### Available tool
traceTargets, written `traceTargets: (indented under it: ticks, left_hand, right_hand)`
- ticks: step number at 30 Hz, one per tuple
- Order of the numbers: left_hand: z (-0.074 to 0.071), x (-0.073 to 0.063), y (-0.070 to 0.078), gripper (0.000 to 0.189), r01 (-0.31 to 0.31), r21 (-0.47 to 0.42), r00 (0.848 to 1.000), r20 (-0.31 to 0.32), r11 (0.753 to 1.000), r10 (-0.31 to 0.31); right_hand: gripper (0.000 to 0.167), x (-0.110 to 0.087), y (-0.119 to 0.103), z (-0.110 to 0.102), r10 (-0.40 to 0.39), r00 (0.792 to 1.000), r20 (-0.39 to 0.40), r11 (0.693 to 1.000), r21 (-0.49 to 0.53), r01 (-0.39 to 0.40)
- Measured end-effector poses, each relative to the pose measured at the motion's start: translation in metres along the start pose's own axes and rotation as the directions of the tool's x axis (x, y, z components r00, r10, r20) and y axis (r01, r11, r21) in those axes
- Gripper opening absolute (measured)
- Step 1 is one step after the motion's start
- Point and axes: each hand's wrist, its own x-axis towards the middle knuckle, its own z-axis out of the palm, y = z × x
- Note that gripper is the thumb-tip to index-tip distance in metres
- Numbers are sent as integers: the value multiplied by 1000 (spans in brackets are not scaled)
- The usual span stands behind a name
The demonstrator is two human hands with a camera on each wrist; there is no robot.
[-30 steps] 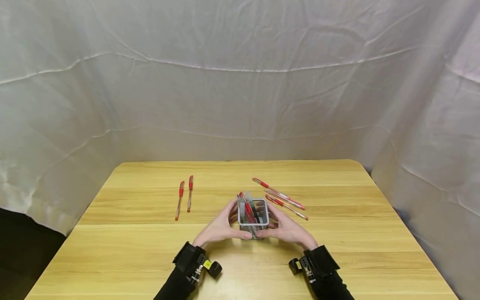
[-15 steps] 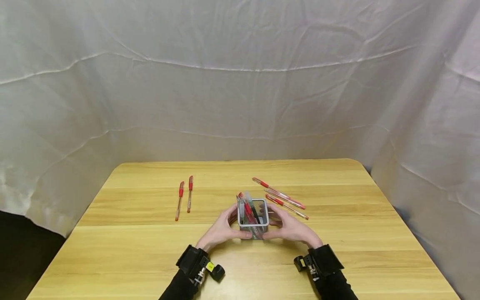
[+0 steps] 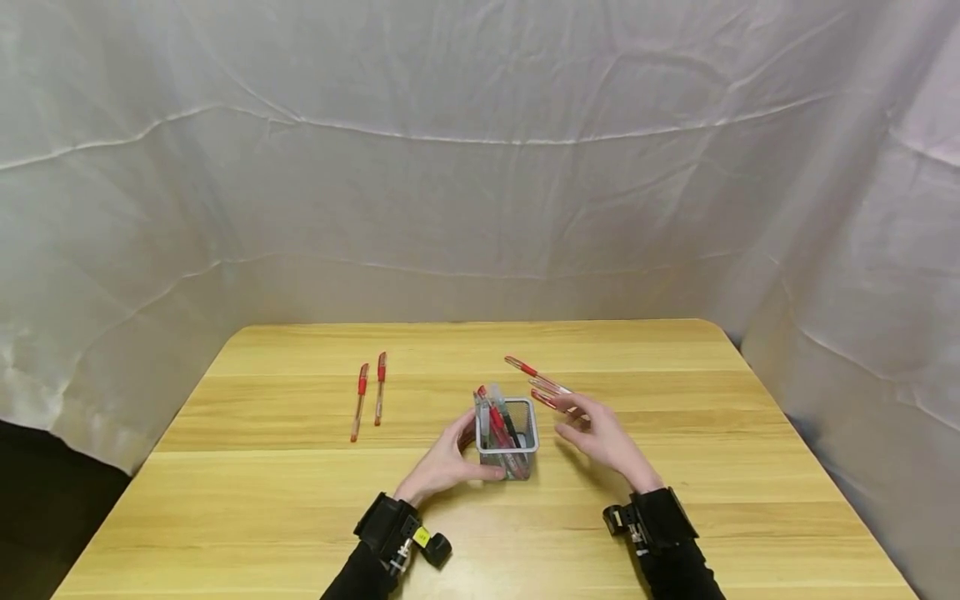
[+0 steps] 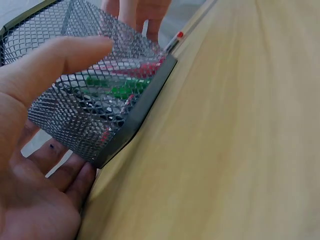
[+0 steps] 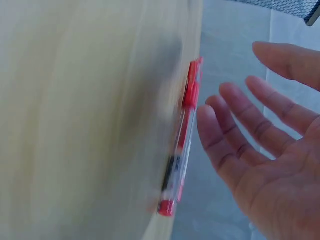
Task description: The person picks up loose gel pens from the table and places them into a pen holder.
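A square mesh pen holder (image 3: 507,451) stands on the table with several pens (image 3: 498,422) leaning inside, red, green and dark parts showing. My left hand (image 3: 447,460) grips its left side, thumb across the near face; in the left wrist view the thumb (image 4: 65,57) lies on the mesh and other fingers curl behind it. To the right of the holder, my right hand (image 3: 602,433) hovers with loosely spread fingers over red-capped pens (image 3: 542,398). The right wrist view has a red pen (image 5: 181,135) on the table beside the fingertips, nothing in the grasp.
Two more red pens (image 3: 358,402) lie apart on the left part of the wooden table (image 3: 225,517). A pale cloth (image 3: 480,200) hangs behind the table and at its sides. Each wrist wears a black camera strap (image 3: 386,527).
My right hand has let go of the pen holder and moved right, over the pens there. The left hand keeps its grip, and the holder stays in place.
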Motion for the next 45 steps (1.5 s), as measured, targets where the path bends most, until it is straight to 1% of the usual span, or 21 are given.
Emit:
traceTargets:
  ticks: [4, 7, 11, 13, 16, 20, 23, 28, 33, 36, 39, 43, 45]
  left_hand:
    - [0, -1, -2, 101, -3, -17, 1000, 12, 1000, 3]
    - [0, -1, -3, 103, 9, -34, 1000, 14, 999, -9]
    - [0, 0, -2, 103, 5, -16, 1000, -1, 1000, -5]
    - [0, 0, -1, 102, 6, -6, 1000, -4, 1000, -6]
    - [0, 1, -2, 99, -1, -6, 1000, -6, 1000, 1]
    - [0, 3, -3, 95, -33, -19, 999, 1, 999, 33]
    - [1, 3, -2, 95, -35, -23, 999, 1, 999, 35]
    - [1, 2, -1, 95, -20, -31, 1000, -1, 999, 20]
    - [0, 3, -2, 95, -25, -24, 1000, -2, 999, 25]
    - [0, 4, -2, 95, -33, -20, 999, -5, 999, 32]
    - [0, 3, -1, 95, -37, -11, 999, -5, 999, 36]
    - [1, 3, -1, 95, -36, -11, 999, -3, 999, 36]
    - [2, 3, -2, 95, -37, -17, 999, -2, 999, 36]
  right_hand:
    - [33, 2, 1, -2, 43, 999, -7, 991, -127, -43]
    - [33, 6, 0, -3, 80, 997, 7, 972, -222, -76]
    - [33, 13, -1, -4, 120, 992, 44, 946, -308, -101]
    - [33, 17, -1, -4, 134, 989, 60, 937, -331, -107]
    - [27, 22, -1, -4, 132, 989, 72, 923, -372, -96]
    - [13, 29, -2, -3, 138, 987, 77, 906, -413, -95]
    - [4, 34, -1, -2, 150, 986, 71, 894, -436, -105]
    - [18, 40, 3, 2, 152, 987, 54, 872, -478, -108]
    - [22, 43, 5, 4, 149, 989, 26, 855, -505, -115]
    - [22, 44, 5, 4, 140, 990, 23, 853, -510, -109]
    - [20, 42, 5, 3, 132, 991, 23, 863, -494, -104]
    - [14, 36, 3, 0, 127, 992, -2, 890, -442, -114]
    - [12, 33, 0, -2, 136, 991, -17, 904, -406, -131]
